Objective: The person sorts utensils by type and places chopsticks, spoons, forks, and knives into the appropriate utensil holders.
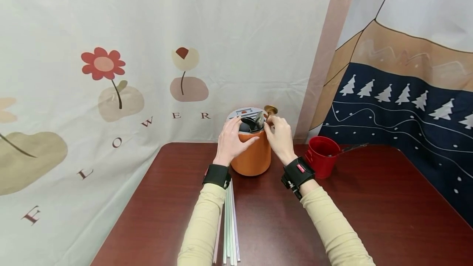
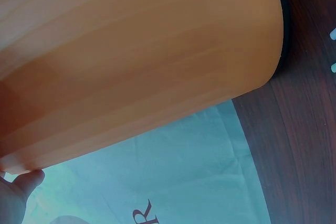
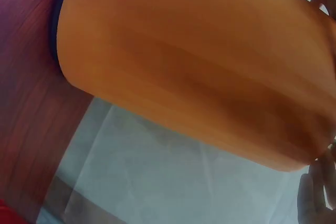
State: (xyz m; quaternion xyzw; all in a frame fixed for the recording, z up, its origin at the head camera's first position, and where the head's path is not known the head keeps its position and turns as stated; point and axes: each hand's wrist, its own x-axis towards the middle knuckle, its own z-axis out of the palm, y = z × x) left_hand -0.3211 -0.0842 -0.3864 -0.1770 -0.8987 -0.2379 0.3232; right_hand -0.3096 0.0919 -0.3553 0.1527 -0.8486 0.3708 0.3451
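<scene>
An orange canister (image 1: 252, 157) stands upright on the table, several utensils in its top. Among them a black round-edged utensil (image 1: 248, 123), a metal-coloured one (image 1: 260, 119) and a brass-coloured round head (image 1: 271, 110) show above the rim. My left hand (image 1: 232, 141) holds the canister's rim at the left, its thumb across the front. On the opposite side my right hand (image 1: 281, 138) grips the rim with bent fingers, close beside the brass-coloured utensil. The wrist views are mostly filled by the canister's smooth wall (image 2: 157, 51), with fingertips (image 3: 314, 182) along its upper edge.
Right of the canister stands a red cup (image 1: 323, 161) with a thin metal handle (image 1: 354, 147) leaning out. Several pale thin rods (image 1: 230, 225) lie beside my left forearm on the dark red table (image 1: 166, 200). A patterned cloth (image 1: 148, 32) hangs behind the table.
</scene>
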